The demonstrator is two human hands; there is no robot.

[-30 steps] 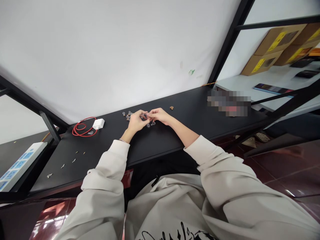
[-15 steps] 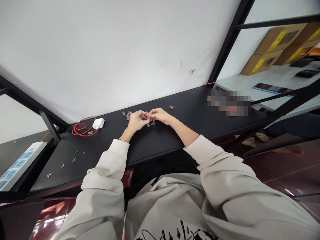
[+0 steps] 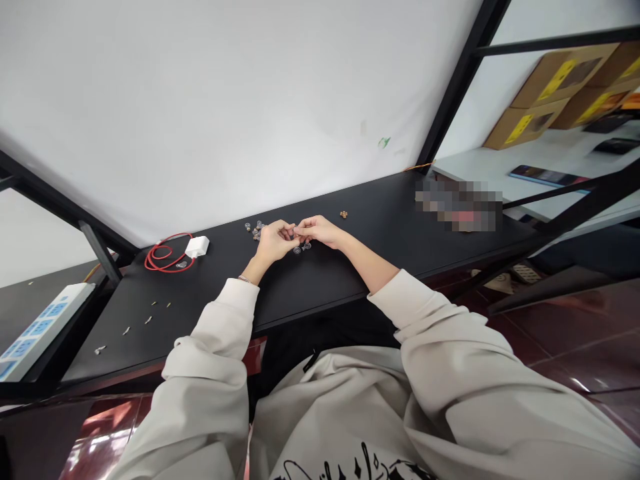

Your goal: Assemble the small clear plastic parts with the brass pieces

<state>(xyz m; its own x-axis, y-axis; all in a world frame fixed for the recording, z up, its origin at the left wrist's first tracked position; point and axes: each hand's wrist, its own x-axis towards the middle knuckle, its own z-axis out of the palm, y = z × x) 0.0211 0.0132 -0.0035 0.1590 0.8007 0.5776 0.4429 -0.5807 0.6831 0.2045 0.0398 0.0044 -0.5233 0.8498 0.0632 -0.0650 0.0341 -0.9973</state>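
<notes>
My left hand (image 3: 275,241) and my right hand (image 3: 319,230) meet over the middle of the black tabletop (image 3: 320,280). Fingertips of both are pinched close together, around something too small and covered to make out. Just below the fingers lie small clear round pieces (image 3: 297,250) on the table. Left of my left hand sits a loose group of small clear and copper-coloured pieces (image 3: 257,233), partly hidden behind the hand. A small cluster of orange-brown bits (image 3: 343,215) rests beyond my right hand.
A white charger (image 3: 197,247) with a coiled red cable (image 3: 156,259) lies to the left. Small metal bits (image 3: 127,331) are scattered at the front left. Beside the table's left end is a white power strip (image 3: 43,333). Cardboard boxes (image 3: 525,123) stand on a table at right.
My fingertips have shifted very slightly against each other. The pieces on the table lie as before.
</notes>
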